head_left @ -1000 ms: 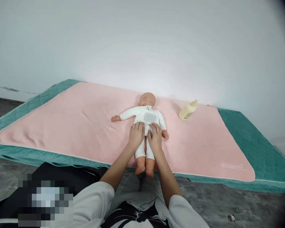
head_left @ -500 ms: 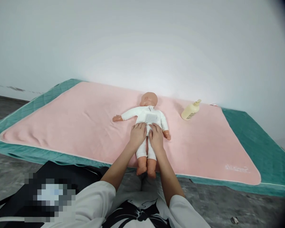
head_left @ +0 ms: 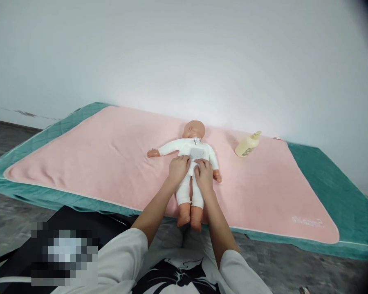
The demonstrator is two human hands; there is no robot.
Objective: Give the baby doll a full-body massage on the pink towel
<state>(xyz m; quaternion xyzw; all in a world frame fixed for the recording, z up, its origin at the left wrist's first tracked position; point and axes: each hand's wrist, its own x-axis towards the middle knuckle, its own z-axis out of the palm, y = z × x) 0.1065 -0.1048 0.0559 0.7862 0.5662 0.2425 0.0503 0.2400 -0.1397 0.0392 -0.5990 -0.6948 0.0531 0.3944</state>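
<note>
A doll in a white cloth suit lies face down on a pink mat, its head toward the wall and its feet at the near edge. My left hand rests on the left side of the doll's lower back, palm down, with the fingertips at its waist. On the right side, my right hand lies in the same way, its fingers bent a little over the cloth. Neither hand grasps anything. A pale rectangular patch shows on the doll's back, just beyond my fingertips.
A cream pump bottle leans or lies on the mat to the right of the doll. Under the mat is a green padded cover. A black chair stands at the lower left, with a blurred item on it.
Both hands have shifted slightly on the doll's lower back, with the fingertips a little farther up. The whole view has moved slightly.
</note>
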